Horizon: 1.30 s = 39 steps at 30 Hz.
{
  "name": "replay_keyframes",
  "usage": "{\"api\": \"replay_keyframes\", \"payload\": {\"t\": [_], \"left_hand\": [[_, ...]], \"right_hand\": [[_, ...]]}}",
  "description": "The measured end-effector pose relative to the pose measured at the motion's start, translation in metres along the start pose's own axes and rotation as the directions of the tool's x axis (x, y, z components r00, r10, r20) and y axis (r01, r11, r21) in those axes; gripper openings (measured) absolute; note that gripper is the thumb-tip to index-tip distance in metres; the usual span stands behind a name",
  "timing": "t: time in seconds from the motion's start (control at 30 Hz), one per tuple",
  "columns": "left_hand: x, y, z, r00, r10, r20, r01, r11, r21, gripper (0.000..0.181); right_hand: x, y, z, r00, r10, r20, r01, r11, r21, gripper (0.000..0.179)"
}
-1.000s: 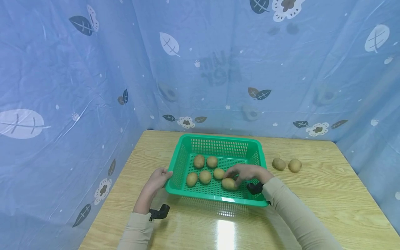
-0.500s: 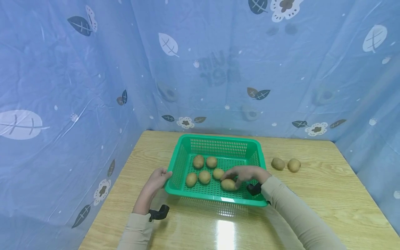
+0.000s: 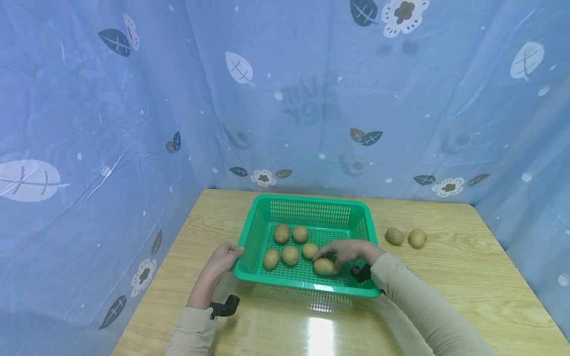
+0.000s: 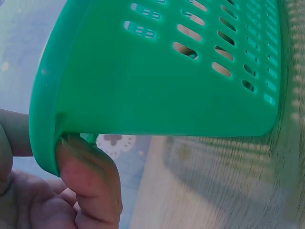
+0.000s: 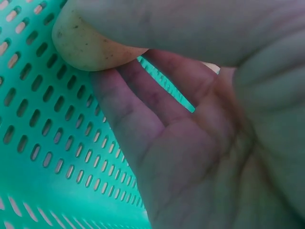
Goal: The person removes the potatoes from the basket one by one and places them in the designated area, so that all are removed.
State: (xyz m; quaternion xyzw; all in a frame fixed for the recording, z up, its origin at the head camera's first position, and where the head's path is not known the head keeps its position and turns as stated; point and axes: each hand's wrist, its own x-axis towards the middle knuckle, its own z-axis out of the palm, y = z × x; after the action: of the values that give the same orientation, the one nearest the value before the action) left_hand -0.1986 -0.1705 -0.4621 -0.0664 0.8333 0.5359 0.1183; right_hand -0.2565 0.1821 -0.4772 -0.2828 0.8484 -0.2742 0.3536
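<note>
A green plastic basket [image 3: 307, 286] with slotted walls stands on the table, several potatoes inside it. At its left end my left hand [image 3: 224, 258] grips the rim; in the left wrist view the fingers [image 4: 90, 176] curl under the rim's edge. My right hand [image 3: 349, 251] reaches into the basket's right half and holds a potato [image 3: 324, 267] between thumb and fingers, low over the slotted floor. In the right wrist view that potato [image 5: 90, 45] sits at the fingertips, partly hidden by the thumb. Just left of it lies a smaller potato [image 3: 309, 250].
Two more potatoes, one darker [image 3: 394, 236] and one paler [image 3: 417, 238], lie on the wooden table [image 3: 463, 277] right of the basket. A blue patterned curtain [image 3: 311, 99] hangs behind the table and along its sides. Each wrist wears a black camera mount.
The head view has tilted slightly, so everything sits a little lower and further left in it. Both hands keep their holds, and the potatoes stay in place.
</note>
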Motion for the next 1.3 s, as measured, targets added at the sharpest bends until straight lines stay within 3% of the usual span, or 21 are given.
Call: {"api": "replay_keyframes", "payload": {"t": [0.5, 0.87, 1.3], "left_hand": [[-0.002, 0.0, 0.001, 1.0, -0.004, 0.0, 0.004, 1.0, -0.004, 0.031], [-0.001, 0.003, 0.0, 1.0, 0.0, 0.009, 0.001, 1.0, -0.014, 0.031], [0.0, 0.001, 0.001, 1.0, -0.004, 0.001, 0.004, 1.0, -0.007, 0.031]], "right_hand": [[0.001, 0.003, 0.0, 0.999, 0.008, -0.042, -0.008, 1.0, 0.003, 0.055], [-0.003, 0.001, -0.007, 0.997, -0.064, -0.051, 0.067, 0.995, 0.067, 0.057], [-0.003, 0.005, -0.012, 0.986, -0.114, -0.12, 0.134, 0.975, 0.175, 0.059]]}}
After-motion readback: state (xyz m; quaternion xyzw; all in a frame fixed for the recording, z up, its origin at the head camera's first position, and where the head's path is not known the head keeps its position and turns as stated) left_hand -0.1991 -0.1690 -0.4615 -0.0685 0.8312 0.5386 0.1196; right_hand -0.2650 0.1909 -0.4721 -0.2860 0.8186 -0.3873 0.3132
